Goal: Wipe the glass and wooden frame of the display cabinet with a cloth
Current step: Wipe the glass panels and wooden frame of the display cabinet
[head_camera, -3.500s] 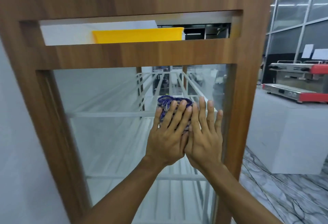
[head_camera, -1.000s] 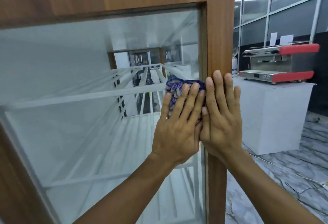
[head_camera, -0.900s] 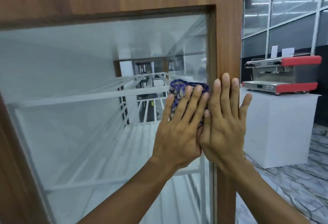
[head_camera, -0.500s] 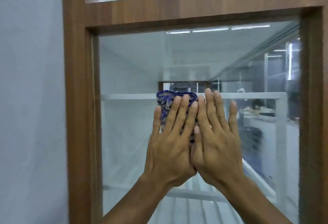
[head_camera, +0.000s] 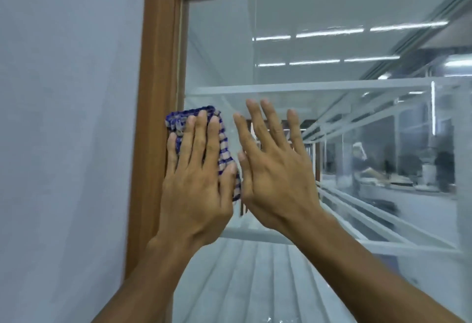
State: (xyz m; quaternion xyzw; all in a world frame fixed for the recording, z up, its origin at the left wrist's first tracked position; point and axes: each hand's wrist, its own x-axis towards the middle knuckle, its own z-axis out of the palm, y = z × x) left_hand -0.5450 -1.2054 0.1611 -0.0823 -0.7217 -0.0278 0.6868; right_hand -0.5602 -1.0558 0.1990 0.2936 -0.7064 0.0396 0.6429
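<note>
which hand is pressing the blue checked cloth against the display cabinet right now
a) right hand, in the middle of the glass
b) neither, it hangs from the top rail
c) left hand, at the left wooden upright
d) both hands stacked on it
c: the left hand lies flat over the blue checked cloth where the glass pane meets the left wooden upright, while the right hand is spread on the glass beside the cloth.

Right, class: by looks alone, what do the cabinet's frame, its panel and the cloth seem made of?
Frame: wood or wood-look laminate, given the brown streaked grain; smooth, low sheen. Panel: clear glass, possibly acrylic; see-through, mirroring ceiling lights. Cloth: woven fabric, blue-and-pale checks, soft and crumpled.
</note>
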